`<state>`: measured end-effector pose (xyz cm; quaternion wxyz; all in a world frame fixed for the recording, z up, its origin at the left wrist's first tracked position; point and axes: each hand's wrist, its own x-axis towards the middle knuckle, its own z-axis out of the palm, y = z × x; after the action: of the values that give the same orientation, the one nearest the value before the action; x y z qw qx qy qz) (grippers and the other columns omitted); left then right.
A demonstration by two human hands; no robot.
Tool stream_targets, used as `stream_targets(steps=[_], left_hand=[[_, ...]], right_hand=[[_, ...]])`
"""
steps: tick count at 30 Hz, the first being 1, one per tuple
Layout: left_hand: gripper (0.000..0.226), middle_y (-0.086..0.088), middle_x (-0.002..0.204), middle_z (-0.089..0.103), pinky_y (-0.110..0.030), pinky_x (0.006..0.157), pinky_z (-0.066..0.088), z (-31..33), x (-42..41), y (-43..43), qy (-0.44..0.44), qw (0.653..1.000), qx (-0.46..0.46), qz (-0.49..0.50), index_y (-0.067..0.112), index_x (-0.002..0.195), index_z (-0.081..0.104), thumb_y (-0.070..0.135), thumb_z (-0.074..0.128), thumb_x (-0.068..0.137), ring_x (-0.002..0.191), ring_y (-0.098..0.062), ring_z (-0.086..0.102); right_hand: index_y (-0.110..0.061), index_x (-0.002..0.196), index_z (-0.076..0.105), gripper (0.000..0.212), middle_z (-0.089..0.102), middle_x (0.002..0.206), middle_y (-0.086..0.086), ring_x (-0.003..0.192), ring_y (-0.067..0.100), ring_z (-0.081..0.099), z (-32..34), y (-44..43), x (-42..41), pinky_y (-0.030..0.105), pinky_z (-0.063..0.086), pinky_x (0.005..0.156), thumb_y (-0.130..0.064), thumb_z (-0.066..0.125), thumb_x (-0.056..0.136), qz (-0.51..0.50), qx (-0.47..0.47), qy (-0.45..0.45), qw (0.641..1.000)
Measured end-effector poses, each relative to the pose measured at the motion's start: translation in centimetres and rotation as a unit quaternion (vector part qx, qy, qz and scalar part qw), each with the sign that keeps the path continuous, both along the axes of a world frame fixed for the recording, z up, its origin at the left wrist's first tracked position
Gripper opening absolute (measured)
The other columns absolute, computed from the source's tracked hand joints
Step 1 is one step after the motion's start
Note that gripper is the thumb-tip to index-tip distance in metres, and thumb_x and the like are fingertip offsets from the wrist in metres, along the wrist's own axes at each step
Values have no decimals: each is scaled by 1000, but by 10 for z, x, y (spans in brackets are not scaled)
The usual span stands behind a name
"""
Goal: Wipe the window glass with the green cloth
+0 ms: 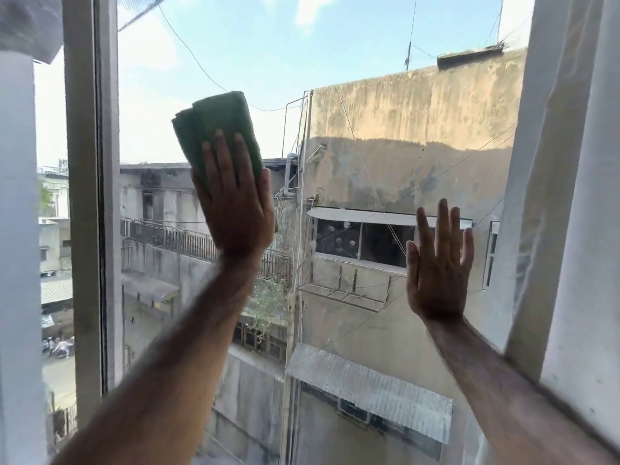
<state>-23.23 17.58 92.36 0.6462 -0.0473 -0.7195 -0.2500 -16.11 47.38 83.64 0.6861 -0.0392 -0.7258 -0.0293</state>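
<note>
your left hand (235, 199) lies flat on the green cloth (218, 135), fingers together, pressing the folded cloth against the window glass (268, 62) in the upper left part of the pane; the cloth's top end sticks out above your fingertips; your right hand (439, 263) is released, fingers spread, palm toward the glass low on the right, though you cannot tell whether it touches; the vertical frame bar (90, 196) stands near the cloth on the left; a white curtain (570, 162) hangs along the right edge, just beside your right hand; bare glass lies between the hands and above them; both forearms are cut off at the lower border; the bottom edge of the pane is hidden.
</note>
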Motion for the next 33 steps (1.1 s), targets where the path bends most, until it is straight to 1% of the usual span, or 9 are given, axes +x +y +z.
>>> stream_targets(steps=[5, 9, 14, 17, 19, 22, 26, 28, 33], left_hand=[[62, -17, 170, 25, -59, 129, 21, -75, 9, 46, 52, 980, -185, -39, 9, 161, 31, 42, 37, 109, 160, -34, 19], [61, -19, 169, 25, -63, 123, 31, -157, 8, -17, 15, 957, -289, -28, 6, 160, 31, 40, 36, 110, 159, -36, 21], [67, -22, 173, 8, -55, 130, 18, -83, -10, -90, -94, 995, -25, 39, 1, 163, 10, 43, 22, 112, 162, -34, 5], [68, -17, 174, 11, -52, 131, 16, -10, -7, -69, -65, 996, 63, 19, 5, 164, 11, 46, 20, 111, 162, -31, 10], [66, -17, 173, 17, -53, 130, 17, 2, -4, -35, -27, 999, 35, 7, 5, 163, 16, 44, 24, 111, 162, -32, 12], [61, -19, 169, 27, -56, 130, 21, -47, 7, 15, 35, 993, -109, -27, 2, 160, 29, 37, 37, 110, 160, -34, 19], [63, -18, 169, 26, -59, 126, 29, -112, 13, -16, 20, 968, -246, -52, 5, 160, 30, 32, 52, 108, 160, -32, 20], [61, -19, 169, 26, -58, 125, 32, -102, 8, -47, 7, 977, -210, -33, 4, 160, 29, 32, 48, 109, 159, -33, 22], [62, -17, 171, 23, -51, 129, 26, -13, -1, -72, -28, 999, 25, 6, 4, 162, 21, 41, 26, 112, 160, -32, 21]], right_hand=[[-22, 172, 26, 57, 17, 182, 13, 170, 30, 14, 2, 4, 2, 57, 17, 136, -37, 26, 117, -10, 8, 5, 1000], [-23, 173, 22, 58, 14, 182, 12, 170, 29, 12, -1, 3, 3, 57, 16, 137, -35, 30, 117, -4, 9, 4, 1000], [-24, 173, 21, 59, 14, 182, 12, 171, 28, 11, -1, 1, 1, 57, 17, 136, -35, 33, 117, -11, 10, 10, 1000], [-24, 173, 22, 58, 15, 182, 12, 171, 28, 12, -2, 0, 0, 58, 18, 136, -36, 31, 117, -7, 9, 11, 1000], [-23, 172, 24, 58, 16, 182, 13, 170, 29, 12, -1, 0, 0, 59, 18, 136, -36, 31, 116, -3, 11, 11, 1000], [-22, 172, 25, 58, 16, 182, 14, 170, 30, 14, 2, 2, 1, 58, 17, 136, -37, 30, 116, -2, 12, 8, 1000], [-23, 173, 22, 58, 16, 182, 13, 170, 30, 14, 0, 2, 3, 58, 17, 136, -38, 28, 117, -2, 12, 9, 1000], [-23, 173, 22, 58, 17, 182, 13, 170, 30, 14, -1, 2, 1, 58, 18, 136, -37, 29, 117, -3, 13, 14, 1000], [-25, 173, 19, 59, 15, 182, 12, 171, 28, 11, 0, 2, -1, 57, 17, 136, -37, 30, 117, 2, 12, 16, 1000]])
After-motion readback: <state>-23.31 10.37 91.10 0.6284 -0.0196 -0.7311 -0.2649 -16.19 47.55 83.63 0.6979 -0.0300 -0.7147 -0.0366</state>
